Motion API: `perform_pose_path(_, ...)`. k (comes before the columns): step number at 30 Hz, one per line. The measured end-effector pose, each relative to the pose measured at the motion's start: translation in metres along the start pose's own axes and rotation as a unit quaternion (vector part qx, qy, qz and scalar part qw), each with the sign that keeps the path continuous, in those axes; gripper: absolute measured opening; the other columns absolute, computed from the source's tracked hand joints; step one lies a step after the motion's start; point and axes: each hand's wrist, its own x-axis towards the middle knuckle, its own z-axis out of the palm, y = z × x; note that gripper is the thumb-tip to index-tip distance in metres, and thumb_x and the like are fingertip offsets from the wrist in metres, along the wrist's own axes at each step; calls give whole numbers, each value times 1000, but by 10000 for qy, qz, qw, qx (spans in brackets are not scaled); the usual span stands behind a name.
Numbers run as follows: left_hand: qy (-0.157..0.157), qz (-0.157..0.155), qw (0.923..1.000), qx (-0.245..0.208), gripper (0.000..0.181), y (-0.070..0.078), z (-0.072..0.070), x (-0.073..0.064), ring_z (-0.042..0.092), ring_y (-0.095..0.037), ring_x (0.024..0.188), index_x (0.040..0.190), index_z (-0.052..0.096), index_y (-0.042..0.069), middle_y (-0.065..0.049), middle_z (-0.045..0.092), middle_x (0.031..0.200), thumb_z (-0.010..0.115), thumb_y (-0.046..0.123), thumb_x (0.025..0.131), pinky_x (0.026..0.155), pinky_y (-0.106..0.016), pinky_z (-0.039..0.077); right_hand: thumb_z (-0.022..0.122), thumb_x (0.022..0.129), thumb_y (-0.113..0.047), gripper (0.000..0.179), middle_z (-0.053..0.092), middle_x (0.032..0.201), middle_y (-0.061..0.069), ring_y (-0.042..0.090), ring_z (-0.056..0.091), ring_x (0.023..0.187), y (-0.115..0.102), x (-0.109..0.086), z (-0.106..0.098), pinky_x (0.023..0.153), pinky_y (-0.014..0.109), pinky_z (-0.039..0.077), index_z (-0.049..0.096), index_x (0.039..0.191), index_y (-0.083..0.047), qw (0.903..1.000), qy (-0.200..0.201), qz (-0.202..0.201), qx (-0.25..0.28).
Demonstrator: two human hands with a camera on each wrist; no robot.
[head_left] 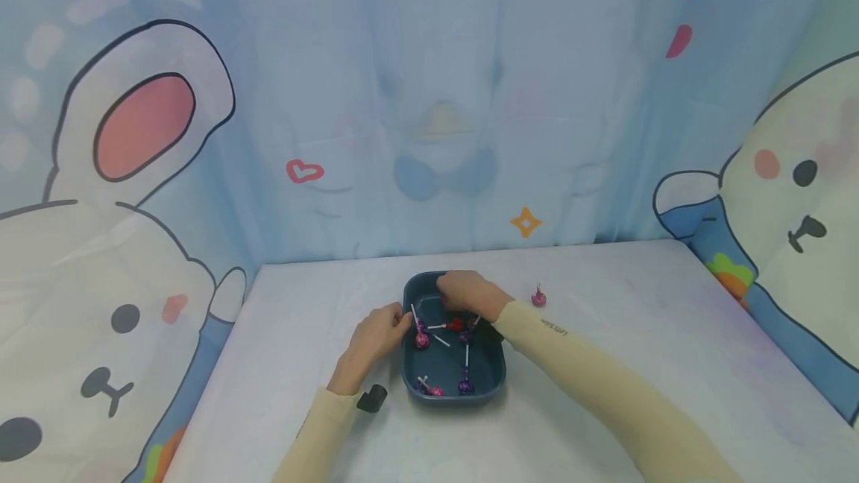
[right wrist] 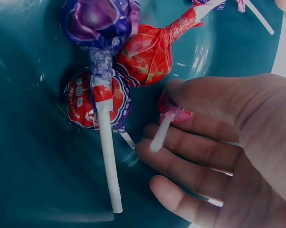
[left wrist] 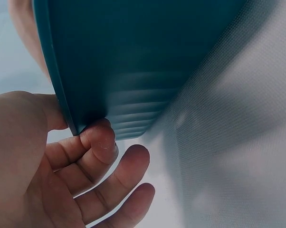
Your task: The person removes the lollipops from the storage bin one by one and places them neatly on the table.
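A dark teal plastic basin (head_left: pixel 446 365) stands on the table with several wrapped lollipops in it. My left hand (head_left: pixel 377 334) is at its left side; in the left wrist view, thumb and index finger pinch the basin's rim (left wrist: pixel 57 76) while the other fingers lie loosely below. Inside the far end of the basin, my right hand (head_left: pixel 472 294) holds a pink-wrapped lollipop (right wrist: pixel 182 114) between thumb and fingers, its short white stick pointing down in the right wrist view. Close beside the fingers lie a red lollipop (right wrist: pixel 145 54) and a purple one (right wrist: pixel 100 23) with a long white stick.
One pink lollipop (head_left: pixel 539 298) rests on the white table (head_left: pixel 604 364), right of the basin. Near the basin's front lie a purple lollipop (head_left: pixel 466 386) and a pink one (head_left: pixel 435 391). A pale blue curtain (head_left: pixel 429 58) with cartoon animals hangs behind the table.
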Motion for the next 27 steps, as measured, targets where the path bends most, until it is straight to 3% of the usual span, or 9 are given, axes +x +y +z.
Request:
perform_pose_path(10, 37, 83, 10000, -21, 27, -1, 0, 0, 43, -11, 53, 76, 50, 16, 3, 47, 60, 48, 37, 93, 47, -27, 33, 61, 85, -18, 8, 60, 70, 0, 14, 53, 61, -2, -1, 2, 63, 32, 47, 64, 82, -12, 9998, 158, 39, -135)
perform_pose_path(18, 27, 96, 9999, -29, 27, 0, 2, 0, 43, -11, 53, 76, 50, 15, 3, 47, 60, 48, 37, 93, 47, -26, 33, 60, 87, -23, 10, 58, 69, -2, 13, 52, 61, -1, -6, -2, 61, 30, 46, 62, 83, -14, 9993, 274, -135, -193)
perform_pose_path(27, 72, 68, 10000, -3, 27, 0, 1, -1, 43, -11, 53, 76, 50, 15, 2, 47, 60, 48, 36, 92, 47, -26, 33, 63, 86, -23, 9, 55, 67, -4, 13, 51, 61, -4, -14, -20, 59, 29, 43, 61, 83, -15, 9982, 346, -445, 212)
